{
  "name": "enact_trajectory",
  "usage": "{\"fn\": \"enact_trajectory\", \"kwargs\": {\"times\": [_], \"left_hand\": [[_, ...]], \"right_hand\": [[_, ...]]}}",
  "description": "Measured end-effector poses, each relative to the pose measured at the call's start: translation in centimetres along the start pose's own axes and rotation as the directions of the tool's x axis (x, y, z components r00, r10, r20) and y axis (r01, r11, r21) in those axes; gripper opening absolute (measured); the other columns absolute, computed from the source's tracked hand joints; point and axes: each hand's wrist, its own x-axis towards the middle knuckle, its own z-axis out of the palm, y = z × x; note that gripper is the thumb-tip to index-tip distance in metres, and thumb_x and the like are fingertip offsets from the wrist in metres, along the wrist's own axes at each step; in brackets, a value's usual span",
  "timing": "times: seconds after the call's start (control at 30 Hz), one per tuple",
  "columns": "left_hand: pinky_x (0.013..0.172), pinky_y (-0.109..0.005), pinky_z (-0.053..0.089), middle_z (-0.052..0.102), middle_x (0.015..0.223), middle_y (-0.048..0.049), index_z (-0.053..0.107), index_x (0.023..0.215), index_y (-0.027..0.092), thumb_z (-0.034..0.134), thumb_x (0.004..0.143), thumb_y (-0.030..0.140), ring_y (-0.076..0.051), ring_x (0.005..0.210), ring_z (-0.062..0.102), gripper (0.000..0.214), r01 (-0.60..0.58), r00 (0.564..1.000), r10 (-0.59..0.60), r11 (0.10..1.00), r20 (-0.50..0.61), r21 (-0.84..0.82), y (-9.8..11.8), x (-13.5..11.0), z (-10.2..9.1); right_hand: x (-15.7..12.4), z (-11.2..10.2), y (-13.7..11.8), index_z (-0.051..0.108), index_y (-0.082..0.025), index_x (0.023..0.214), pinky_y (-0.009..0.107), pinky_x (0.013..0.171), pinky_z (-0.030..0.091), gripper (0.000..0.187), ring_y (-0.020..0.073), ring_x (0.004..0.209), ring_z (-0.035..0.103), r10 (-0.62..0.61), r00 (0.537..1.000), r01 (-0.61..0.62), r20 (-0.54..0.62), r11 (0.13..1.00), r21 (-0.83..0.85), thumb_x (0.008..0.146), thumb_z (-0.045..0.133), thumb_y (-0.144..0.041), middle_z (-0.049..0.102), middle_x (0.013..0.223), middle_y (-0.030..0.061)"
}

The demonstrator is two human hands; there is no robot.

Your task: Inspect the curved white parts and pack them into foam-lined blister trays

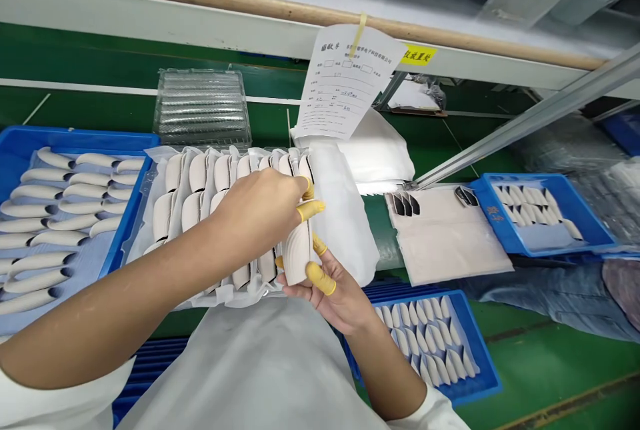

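A cream, curved shell-like piece (298, 253) with layered edges stands upright between my hands. My right hand (340, 293), with yellow finger cots on its thumb and fingers, grips its lower end. My left hand (267, 200) reaches over from the left, and its yellow-tipped thumb and finger close at the top of the piece. Under my left forearm lies a tray of similar cream pieces (163, 217), set in rows between white tissue liners. The left wrist and forearm hide part of these rows. White sheet (345, 217) lies along the tray's right side.
Blue bins of cream pieces stand at left (120, 243), lower right (480, 350) and far right (545, 250). A pinkish sheet (450, 243) carries dark pieces. A printed paper (350, 83) hangs from the shelf edge. Clear trays (203, 107) lie behind; a person's jeans (540, 293) show right.
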Motion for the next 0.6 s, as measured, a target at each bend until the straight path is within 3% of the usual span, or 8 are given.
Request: {"fn": "enact_trajectory", "kwargs": {"times": [0.1, 0.2, 0.27, 0.37, 0.43, 0.5, 0.6], "left_hand": [[0.059, -0.029, 0.045, 0.068, 0.070, -0.0029, 0.069, 0.082, 0.020, 0.063, 0.082, 0.039, -0.021, 0.066, 0.063, 0.020, -0.056, 0.998, 0.053, 0.966, -0.019, -0.251, -1.0, 0.4, 2.0], [0.063, -0.027, 0.049, 0.072, 0.082, -0.0028, 0.071, 0.086, 0.021, 0.060, 0.084, 0.039, -0.018, 0.071, 0.063, 0.021, -0.136, 0.991, 0.112, 0.819, -0.077, -0.557, -1.9, 1.1, 5.4], [0.058, -0.026, 0.050, 0.071, 0.080, -0.0026, 0.072, 0.093, 0.021, 0.060, 0.082, 0.045, -0.016, 0.065, 0.060, 0.028, -0.079, 0.997, 0.052, 0.708, -0.060, -0.702, -2.4, 1.6, 7.8], [0.051, -0.026, 0.047, 0.064, 0.067, -0.0013, 0.070, 0.100, 0.017, 0.059, 0.080, 0.052, -0.015, 0.057, 0.056, 0.042, 0.061, 0.998, -0.051, 0.626, 0.037, -0.777, -2.9, 2.6, 10.9], [0.055, -0.027, 0.049, 0.065, 0.070, -0.0022, 0.070, 0.103, 0.017, 0.054, 0.083, 0.052, -0.016, 0.061, 0.059, 0.044, 0.051, 0.998, -0.051, 0.685, 0.022, -0.727, -3.2, 3.6, 12.2], [0.064, -0.028, 0.052, 0.069, 0.080, -0.0040, 0.069, 0.103, 0.017, 0.049, 0.086, 0.050, -0.016, 0.069, 0.062, 0.042, 0.010, 0.999, -0.034, 0.771, -0.024, -0.637, -3.5, 4.9, 12.8], [0.073, -0.030, 0.052, 0.072, 0.086, -0.0052, 0.070, 0.099, 0.017, 0.049, 0.087, 0.042, -0.018, 0.076, 0.064, 0.034, 0.035, 0.999, -0.050, 0.852, -0.014, -0.523, -3.6, 7.3, 13.0]], "right_hand": [[0.4, -0.6, 0.3, 0.047, -0.030, 0.143, 0.039, 0.094, 0.055, 0.083, 0.0160, 0.086, 0.072, -0.160, 0.973, 0.136, -0.164, 0.979, -0.151, 0.071, 0.085, -0.041, 0.074, 0.090, -0.0029], [1.1, -1.9, 0.3, 0.047, -0.028, 0.144, 0.039, 0.092, 0.056, 0.085, 0.0160, 0.087, 0.070, -0.240, 0.943, 0.180, -0.232, 0.951, -0.251, 0.069, 0.086, -0.039, 0.075, 0.094, -0.0005], [1.6, -3.0, 0.3, 0.046, -0.027, 0.146, 0.038, 0.090, 0.056, 0.086, 0.0154, 0.085, 0.069, -0.253, 0.935, 0.179, -0.247, 0.941, -0.287, 0.070, 0.085, -0.040, 0.075, 0.097, 0.0005], [2.2, -4.6, 0.4, 0.042, -0.025, 0.148, 0.038, 0.088, 0.057, 0.084, 0.0157, 0.085, 0.069, -0.244, 0.940, 0.152, -0.240, 0.926, -0.347, 0.075, 0.081, -0.042, 0.075, 0.100, 0.0026], [2.4, -5.5, 0.4, 0.039, -0.023, 0.149, 0.036, 0.087, 0.057, 0.077, 0.0166, 0.091, 0.069, -0.281, 0.938, 0.161, -0.202, 0.872, -0.462, 0.083, 0.073, -0.044, 0.073, 0.105, 0.0053], [2.3, -6.2, 0.3, 0.038, -0.022, 0.149, 0.033, 0.081, 0.059, 0.065, 0.0171, 0.093, 0.069, -0.388, 0.910, 0.165, -0.148, 0.665, -0.728, 0.092, 0.062, -0.043, 0.072, 0.110, 0.0077], [1.7, -7.2, 0.1, 0.050, -0.019, 0.140, 0.037, 0.076, 0.059, 0.045, 0.0228, 0.096, 0.067, -0.545, 0.835, 0.039, -0.074, 0.192, -0.981, 0.098, 0.053, -0.034, 0.068, 0.113, 0.0128]]}}
